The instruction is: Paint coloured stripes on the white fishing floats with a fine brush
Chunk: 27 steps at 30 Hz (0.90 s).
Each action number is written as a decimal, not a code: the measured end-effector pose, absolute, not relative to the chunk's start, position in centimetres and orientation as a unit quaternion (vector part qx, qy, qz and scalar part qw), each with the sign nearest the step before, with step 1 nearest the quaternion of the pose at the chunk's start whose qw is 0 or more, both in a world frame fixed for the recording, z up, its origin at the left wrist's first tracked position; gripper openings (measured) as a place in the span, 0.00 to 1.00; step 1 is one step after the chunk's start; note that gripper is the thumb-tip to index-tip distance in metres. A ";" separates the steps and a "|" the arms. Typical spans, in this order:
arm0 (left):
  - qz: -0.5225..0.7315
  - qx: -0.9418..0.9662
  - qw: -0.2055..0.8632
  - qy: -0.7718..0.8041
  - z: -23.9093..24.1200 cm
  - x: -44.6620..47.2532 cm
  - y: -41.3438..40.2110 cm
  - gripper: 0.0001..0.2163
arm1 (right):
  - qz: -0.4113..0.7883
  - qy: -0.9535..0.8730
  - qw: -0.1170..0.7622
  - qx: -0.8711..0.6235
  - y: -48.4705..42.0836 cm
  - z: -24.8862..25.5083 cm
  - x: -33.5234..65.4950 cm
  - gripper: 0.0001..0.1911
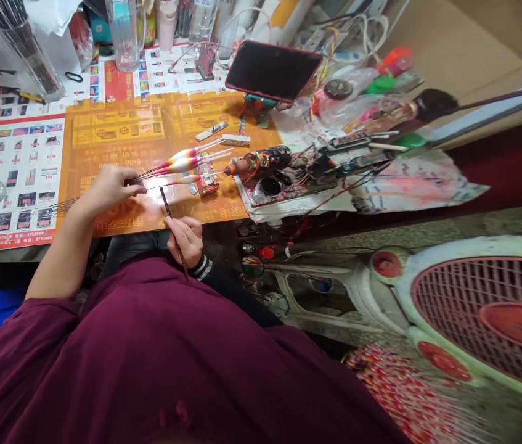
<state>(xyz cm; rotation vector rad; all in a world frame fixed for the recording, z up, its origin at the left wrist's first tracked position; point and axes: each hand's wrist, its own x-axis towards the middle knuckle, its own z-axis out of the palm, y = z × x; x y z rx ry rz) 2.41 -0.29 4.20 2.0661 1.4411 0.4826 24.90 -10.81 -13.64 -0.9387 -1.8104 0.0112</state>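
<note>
Dark red shirt [150, 376] fills the near part of the view, since the person is bending over to look down. To the right stands a big fan [468, 308] with a red middle, low and close by, maybe there to move air. Ahead lies a printed paper sheet [15, 179], and next to it an orange sheet [117, 132] makes a flat spot to work on. Far off, a black phone [272, 71] is propped up on a small stand, so it can be seen with no hands. To the right of the hands, a heap of wires [348, 160] and a paint-spotted tool [261, 160] sit on a stained white cloth [403, 188]. The left hand [108, 188] is curled shut and pinches the thin stems of painted fishing floats [182, 163], so their fat red, yellow and white parts stay up in the air and touch nothing. The right hand [184, 240] is closed too, holding a thin dark paintbrush [167, 206] like a pencil, with its far end just near the floats.
</note>
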 end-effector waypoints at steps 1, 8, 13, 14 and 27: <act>0.180 0.771 0.288 0.538 4.2 2.4 -0.3 0.07 | 0.002 -0.756 0.524 -0.392 -10.8 -13.6 24.9 0.25; 0.174 0.770 0.289 0.541 4.4 2.7 -0.5 0.04 | -0.042 -0.751 0.545 -0.372 -10.9 -12.0 24.6 0.30; 0.173 0.770 0.287 0.544 4.4 2.6 -0.5 0.05 | -0.028 -0.762 0.517 -0.390 -11.0 -12.3 24.8 0.26; 0.172 0.770 0.286 0.544 4.3 2.6 -0.5 0.05 | -0.020 -0.765 0.509 -0.394 -11.1 -12.4 24.8 0.25; 0.190 0.776 0.296 0.523 3.9 2.4 -0.5 0.06 | -0.008 -0.782 0.465 -0.415 -11.2 -13.1 25.1 0.23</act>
